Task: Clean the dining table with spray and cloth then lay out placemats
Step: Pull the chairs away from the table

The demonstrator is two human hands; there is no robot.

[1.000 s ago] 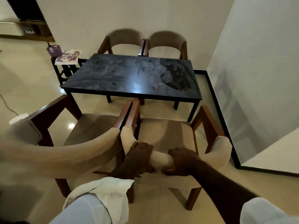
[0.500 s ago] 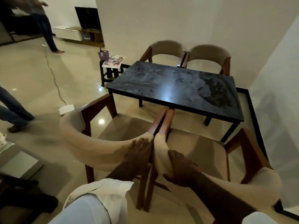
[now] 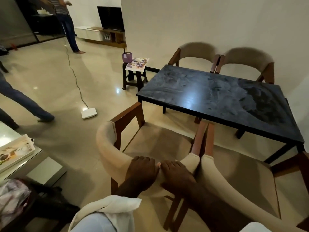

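Two hands share one chair at the lower centre of the frame: our left hand (image 3: 142,171) and right hand (image 3: 177,175) lie side by side, fingers curled over the padded back of the near chair (image 3: 157,139) and gripping it. The white cloth (image 3: 108,208) is in neither hand; it hangs draped over our left forearm at the bottom edge. The dining table (image 3: 217,101) stands right of centre, its dark top covered in pale streaks and smears, with a darker patch toward the right end. We cannot tell whether that is spray residue or dust. Nothing lies on the tabletop, so no placemat is laid yet. A floral-printed sheet (image 3: 138,63), which we take to be the placemats, rests on a dark stool (image 3: 133,77) just left of the table, beside a purple basket (image 3: 127,57). We see no spray bottle. A second near chair (image 3: 242,178) touches the gripped one at lower right. We judge the task well short of done: the chairs are being handled at the table's near side, the top probably needs a proper wipe, and all the mat-laying remains
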